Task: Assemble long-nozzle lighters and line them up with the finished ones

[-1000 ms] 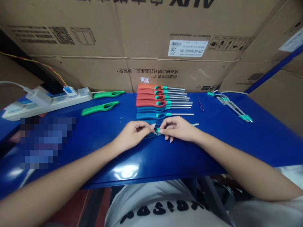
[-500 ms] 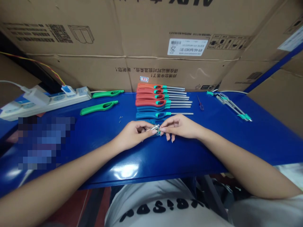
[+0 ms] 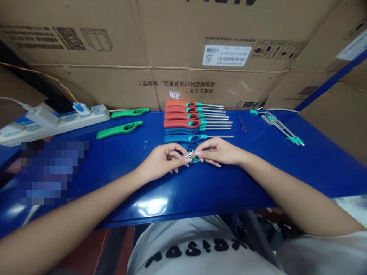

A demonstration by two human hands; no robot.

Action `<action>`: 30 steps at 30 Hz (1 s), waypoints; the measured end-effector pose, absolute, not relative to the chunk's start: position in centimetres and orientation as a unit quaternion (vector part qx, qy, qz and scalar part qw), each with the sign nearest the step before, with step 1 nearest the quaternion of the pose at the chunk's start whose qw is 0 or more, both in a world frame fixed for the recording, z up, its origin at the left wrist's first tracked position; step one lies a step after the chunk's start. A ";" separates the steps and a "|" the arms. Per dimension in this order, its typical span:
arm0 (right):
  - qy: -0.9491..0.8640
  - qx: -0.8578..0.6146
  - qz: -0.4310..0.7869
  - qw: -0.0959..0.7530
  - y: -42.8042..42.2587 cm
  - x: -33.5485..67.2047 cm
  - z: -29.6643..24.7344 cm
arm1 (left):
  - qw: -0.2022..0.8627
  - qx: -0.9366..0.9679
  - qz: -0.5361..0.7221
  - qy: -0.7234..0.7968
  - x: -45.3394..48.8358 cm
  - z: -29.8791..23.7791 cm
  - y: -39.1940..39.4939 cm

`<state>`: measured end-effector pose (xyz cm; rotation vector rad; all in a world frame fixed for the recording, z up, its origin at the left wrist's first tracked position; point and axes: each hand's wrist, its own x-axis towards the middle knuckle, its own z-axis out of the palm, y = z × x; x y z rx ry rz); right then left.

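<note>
My left hand [image 3: 160,162] pinches a small shiny, clear-and-silver lighter part [image 3: 187,154] between thumb and fingers. From the other side, my right hand [image 3: 220,151] has its thumb and forefinger closed at the tip of that part; whatever it grips there is too small to make out. A green piece with thin wire [image 3: 195,160] shows just below the fingertips. Right behind my hands lies a blue stick lighter [image 3: 183,139], with another blue handle [image 3: 187,146] partly hidden by my fingers. Several red and orange stick lighters [image 3: 180,115] are lined up beyond, metal tubes pointing right.
Two green lighter handles [image 3: 120,130] lie left, near a white power strip [image 3: 65,121] with plugs. Tiny metal bits [image 3: 146,143] sit left of the lighters. To the right are a small screwdriver [image 3: 242,125] and metal-tube assemblies [image 3: 282,128]. Cardboard [image 3: 177,49] walls the back.
Both hands stay close together around the small part. My right fingers have shifted slightly and curled, and more of the green piece beneath the fingertips shows.
</note>
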<state>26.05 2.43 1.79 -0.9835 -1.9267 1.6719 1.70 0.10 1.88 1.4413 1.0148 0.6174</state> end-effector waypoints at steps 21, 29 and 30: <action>-0.667 -0.357 0.621 0.203 2.4 26.1 2.2 | 0.588 0.625 0.257 0.443 1.8 2.2 0.1; -0.667 -0.366 0.618 0.199 2.3 26.0 2.2 | 0.590 0.624 0.261 0.441 1.8 2.1 0.1; -0.666 -0.368 0.618 0.198 2.3 26.0 2.2 | 0.590 0.624 0.260 0.441 1.8 2.2 0.1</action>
